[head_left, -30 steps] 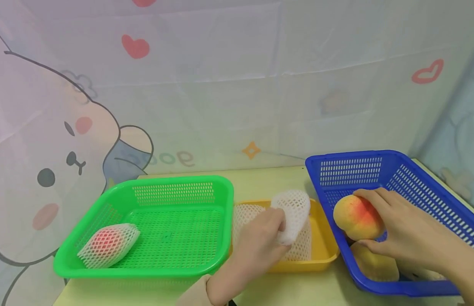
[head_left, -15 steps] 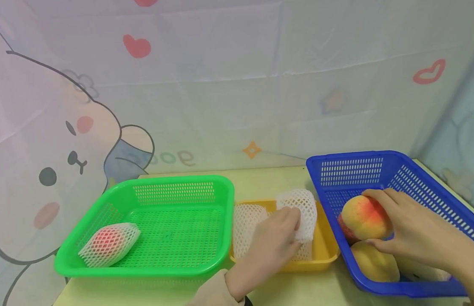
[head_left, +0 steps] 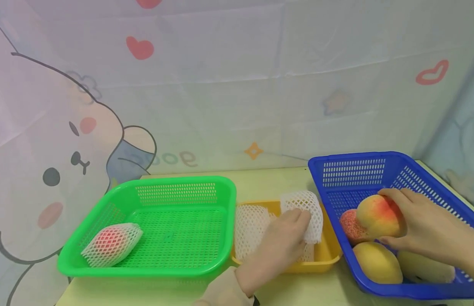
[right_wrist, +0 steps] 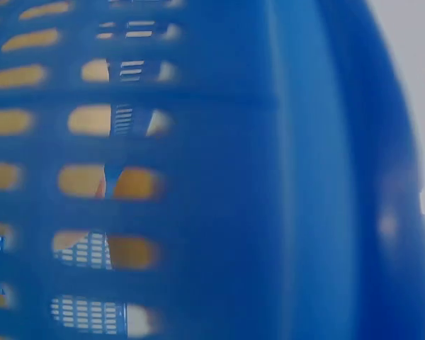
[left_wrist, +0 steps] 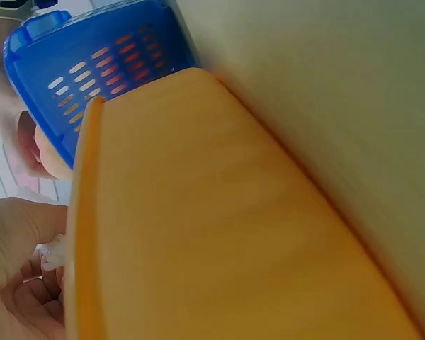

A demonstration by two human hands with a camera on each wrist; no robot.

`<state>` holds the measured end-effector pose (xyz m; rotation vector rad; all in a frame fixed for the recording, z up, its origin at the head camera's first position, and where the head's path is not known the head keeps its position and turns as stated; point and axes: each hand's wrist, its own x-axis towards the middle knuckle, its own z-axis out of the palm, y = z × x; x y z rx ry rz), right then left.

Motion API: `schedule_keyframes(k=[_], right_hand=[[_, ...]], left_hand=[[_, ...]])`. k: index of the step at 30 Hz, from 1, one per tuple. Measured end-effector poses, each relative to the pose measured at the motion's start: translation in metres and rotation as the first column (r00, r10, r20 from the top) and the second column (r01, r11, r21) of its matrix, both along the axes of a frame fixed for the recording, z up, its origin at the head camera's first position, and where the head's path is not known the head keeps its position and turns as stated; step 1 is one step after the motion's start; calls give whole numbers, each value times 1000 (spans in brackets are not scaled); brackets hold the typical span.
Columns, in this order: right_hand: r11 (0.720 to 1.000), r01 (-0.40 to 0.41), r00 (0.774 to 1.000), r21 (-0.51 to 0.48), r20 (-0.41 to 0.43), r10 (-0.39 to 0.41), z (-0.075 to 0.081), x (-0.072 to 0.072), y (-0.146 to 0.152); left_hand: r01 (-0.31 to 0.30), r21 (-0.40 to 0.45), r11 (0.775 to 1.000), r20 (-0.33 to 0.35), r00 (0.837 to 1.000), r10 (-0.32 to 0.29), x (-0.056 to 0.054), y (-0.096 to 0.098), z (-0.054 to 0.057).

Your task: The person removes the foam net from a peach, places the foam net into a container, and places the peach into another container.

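Observation:
My left hand (head_left: 276, 242) pinches a white foam fruit net (head_left: 306, 208) above the yellow tray (head_left: 330, 244). More white foam nets (head_left: 249, 229) lie in that tray, partly behind the hand. In the left wrist view the tray's outer wall (left_wrist: 191, 205) fills most of the picture, and curled fingers show at its left edge. Over the blue basket (head_left: 349, 267), my right hand (head_left: 428, 223) grips a yellow-red peach (head_left: 377, 216). A rough red fruit (head_left: 350, 225), a yellow fruit (head_left: 377, 262) and a pale greenish fruit (head_left: 428, 268) are in the basket. Its wall (right_wrist: 219, 212) blocks the right wrist view.
On the left of the pale table (head_left: 267, 180) stands a green basket (head_left: 145, 272). It holds a red fruit in a white foam net (head_left: 111, 241). A printed curtain (head_left: 221, 102) hangs behind the table.
My left hand has moved right with the foam net and drawn it over the tray's right part. The right hand has shifted slightly right with the peach, uncovering the rough red fruit.

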<state>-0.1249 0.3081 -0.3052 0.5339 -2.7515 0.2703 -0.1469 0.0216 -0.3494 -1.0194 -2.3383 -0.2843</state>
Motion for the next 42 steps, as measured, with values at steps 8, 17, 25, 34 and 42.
schedule_keyframes(k=[8,17,25,34,42], right_hand=[[998,65,995,22,68,-67,-1,-3,10],[993,108,988,40,107,-112,-2,-4,15],[994,108,988,28,111,-110,-2,-3,17],[993,108,989,46,97,-112,-2,-4,20],[992,116,986,48,113,-120,-5,-5,23]], left_hand=[[-8,-30,1000,-44,999,6,-1,7,-6],[-49,-55,997,-100,994,43,-2,18,-10],[-68,-111,992,-34,997,64,-2,21,-13],[-67,-182,981,184,978,101,0,24,-16],[-50,-234,971,285,951,118,0,27,-17]])
